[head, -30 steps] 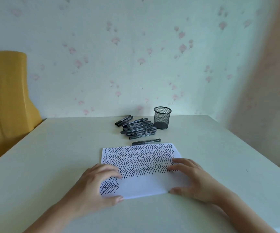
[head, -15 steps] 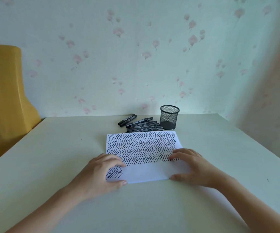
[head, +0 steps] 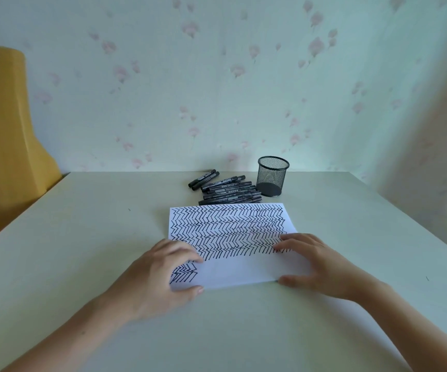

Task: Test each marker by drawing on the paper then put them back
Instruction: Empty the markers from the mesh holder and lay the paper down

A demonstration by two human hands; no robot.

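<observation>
Marker point(head: 229, 191) labels too blurred.

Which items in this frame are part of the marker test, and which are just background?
Part of the job:
- paper, mostly covered in black zigzag strokes
- markers, piled on the table beside the cup
- mesh cup, no markers seen in it
- left hand and right hand, both resting on the paper

Just there:
- table
- yellow chair
- flowered wallpaper
</observation>
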